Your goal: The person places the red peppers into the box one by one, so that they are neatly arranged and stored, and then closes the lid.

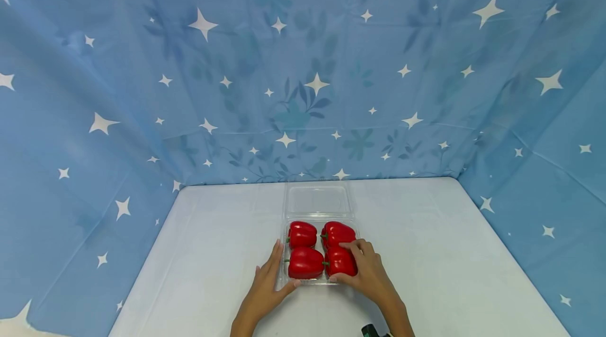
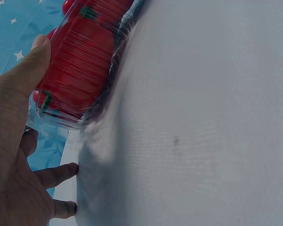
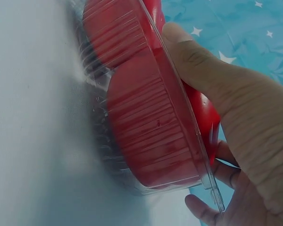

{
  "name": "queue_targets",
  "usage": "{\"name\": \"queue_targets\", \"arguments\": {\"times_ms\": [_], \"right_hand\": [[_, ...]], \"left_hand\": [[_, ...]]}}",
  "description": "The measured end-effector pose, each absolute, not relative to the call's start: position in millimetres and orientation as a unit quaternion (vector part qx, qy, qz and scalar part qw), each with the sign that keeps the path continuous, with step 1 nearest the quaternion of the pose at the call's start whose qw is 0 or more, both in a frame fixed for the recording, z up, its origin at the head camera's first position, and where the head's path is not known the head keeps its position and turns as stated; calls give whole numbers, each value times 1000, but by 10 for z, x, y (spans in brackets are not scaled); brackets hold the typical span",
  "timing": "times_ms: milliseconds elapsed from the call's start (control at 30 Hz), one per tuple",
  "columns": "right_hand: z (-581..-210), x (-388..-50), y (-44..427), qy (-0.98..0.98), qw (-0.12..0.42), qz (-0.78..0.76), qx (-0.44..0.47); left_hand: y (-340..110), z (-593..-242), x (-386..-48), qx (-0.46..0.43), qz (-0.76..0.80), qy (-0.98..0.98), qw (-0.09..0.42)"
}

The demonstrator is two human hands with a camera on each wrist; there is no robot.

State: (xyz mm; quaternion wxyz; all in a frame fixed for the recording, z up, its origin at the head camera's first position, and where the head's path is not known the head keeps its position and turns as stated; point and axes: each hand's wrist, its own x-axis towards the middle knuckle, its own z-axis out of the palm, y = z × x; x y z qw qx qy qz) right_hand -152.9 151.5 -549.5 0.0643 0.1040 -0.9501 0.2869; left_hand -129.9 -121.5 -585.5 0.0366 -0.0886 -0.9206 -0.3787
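Several red bell peppers with green stems sit in a clear plastic clamshell container [image 1: 314, 281], whose hinged lid [image 1: 318, 200] lies folded back behind it. My right hand [image 1: 371, 274] reaches over the front right bell pepper [image 1: 340, 261], thumb at its front and index finger at its back. The right wrist view shows that thumb at the container's rim. Along the container's left side lies my left hand [image 1: 266, 287], fingers extended and thumb at the front left corner by the front left bell pepper [image 1: 305, 263]. The other fingers spread apart in the left wrist view.
A white-covered table [image 1: 213, 253] lies under the container. Blue curtains [image 1: 293, 63] with white stars stand behind it and on both sides. A small dark object [image 1: 369, 330] is beside my right wrist at the front edge of the head view.
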Motion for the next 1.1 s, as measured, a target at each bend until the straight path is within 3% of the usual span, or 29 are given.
{"name": "queue_targets", "arguments": {"times_ms": [233,567,1100], "right_hand": [[-5490,-1534,1539,-945,58,302,114],[-5513,-1512,1579,-930,102,331,123],[-5499,-1561,1603,-943,117,285,124]], "left_hand": [[-1217,-5853,-1296,-87,-383,-919,37],[-1207,-5847,-1269,-85,-383,-919,29],[-1200,-5841,-1298,-84,-387,-918,33]]}}
